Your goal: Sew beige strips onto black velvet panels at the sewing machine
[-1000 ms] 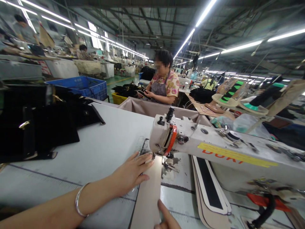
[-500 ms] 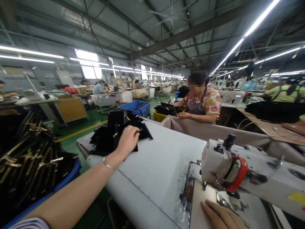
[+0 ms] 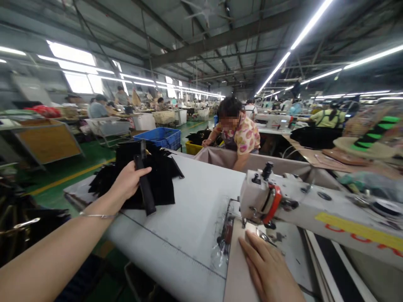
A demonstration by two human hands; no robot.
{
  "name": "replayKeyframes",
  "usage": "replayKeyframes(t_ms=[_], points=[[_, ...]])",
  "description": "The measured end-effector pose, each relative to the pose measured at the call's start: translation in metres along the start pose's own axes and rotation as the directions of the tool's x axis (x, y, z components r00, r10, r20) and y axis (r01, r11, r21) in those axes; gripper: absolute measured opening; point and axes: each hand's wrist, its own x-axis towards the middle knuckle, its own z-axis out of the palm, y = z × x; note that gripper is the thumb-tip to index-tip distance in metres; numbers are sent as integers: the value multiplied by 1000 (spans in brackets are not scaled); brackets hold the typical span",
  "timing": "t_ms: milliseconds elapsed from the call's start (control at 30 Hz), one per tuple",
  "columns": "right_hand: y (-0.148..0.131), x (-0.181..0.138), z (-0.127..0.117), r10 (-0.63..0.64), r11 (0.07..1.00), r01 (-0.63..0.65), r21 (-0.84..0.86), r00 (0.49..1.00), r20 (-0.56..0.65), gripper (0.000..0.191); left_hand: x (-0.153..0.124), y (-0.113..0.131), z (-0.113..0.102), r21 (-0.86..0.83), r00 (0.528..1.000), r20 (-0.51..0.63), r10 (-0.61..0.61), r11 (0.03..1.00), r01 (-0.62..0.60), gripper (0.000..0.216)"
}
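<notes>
Under the right hand (image 3: 270, 268): a beige panel (image 3: 236, 260), lying on the surface (image 3: 195, 201), its far end below the head of the machine (image 3: 302, 205).
Right hand: palm down, fingers stretched flat on the panel; how hard they press, I cannot tell.
Machine: white, its head just beyond the right fingertips, its arm running off to the right of that hand, with yellow tape (image 3: 362, 230) along the side.
Left hand (image 3: 127, 182): well apart from the right hand, thumb and fingers clamped on the upper part of a black strip (image 3: 147, 193).
Strip: slanting from the left hand down towards the near edge; whether its low end touches the surface, I cannot tell.
Black pile (image 3: 165, 180): behind and to the right of the left hand, on the surface.
Bracelet (image 3: 102, 216): around the left wrist.
Plastic film (image 3: 218, 251): left of the right hand, beside the panel.
Black-and-white pieces (image 3: 336, 264): right of the right hand, stacked beside the machine.
Co-worker (image 3: 247, 134): beyond and between the two hands, bent over a beige bin (image 3: 204, 157), one hand near a yellow bin (image 3: 193, 149), the other hidden.
Blue crate (image 3: 160, 136): farther off, past the left hand.
</notes>
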Motion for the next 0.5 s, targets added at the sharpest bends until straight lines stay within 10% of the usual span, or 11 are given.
replayKeyframes(t_ms=[133, 233, 333, 500], points=[[-11, 13, -18, 119, 983, -137, 126, 982, 144, 46, -54, -34, 58, 160, 938, 324, 122, 970, -181, 68], [-11, 18, -22, 169, 965, -197, 175, 972, 161, 48, -83, -52, 103, 371, 717, 619, 320, 685, -627, 52], [-13, 18, -24, 195, 957, -222, 186, 969, 151, 48, -86, -51, 138, 329, 537, 792, 291, 537, -777, 32], [-15, 18, -28, 200, 955, -224, 193, 971, 134, 44, -76, -40, 157, 299, 523, 813, 257, 586, -753, 25]])
